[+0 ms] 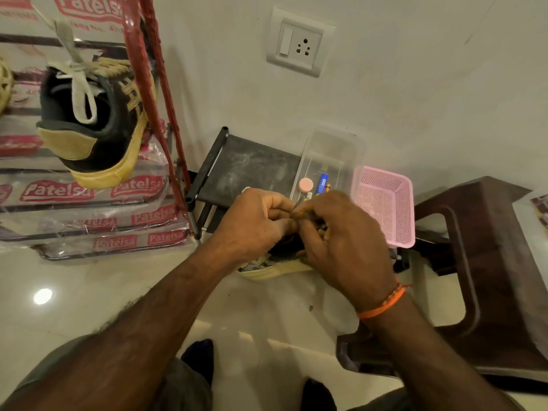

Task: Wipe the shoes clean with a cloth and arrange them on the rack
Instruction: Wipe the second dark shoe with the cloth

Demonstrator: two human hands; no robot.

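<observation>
Low over the tiled floor [89, 292], in front of the small black rack [252, 170]: both hands meeting above a second sneaker [275, 266], mostly hidden beneath them, only its yellowish sole edge and a dark slice of upper showing. Left hand [255, 223] curling closed, fingers bunched against the right; right hand [341, 241] likewise closing, pinching something thin and dark between the fingertips, too small to name, perhaps a lace. Held tight and close, probably for steadying the shoe while working at its top; no cloth visibly showing. Matching black-and-tan sneaker [95, 120] already sitting on the red-framed rack [154, 93] to the left, heel outward, white laces trailing up. Crowding the black rack's top: a clear plastic tub [332, 155] holding small items, a pink mesh basket [385, 203] just beside it. Brown plastic stool [480, 262] standing near on the right, hemming in that side. Wall socket [299, 43] above.
</observation>
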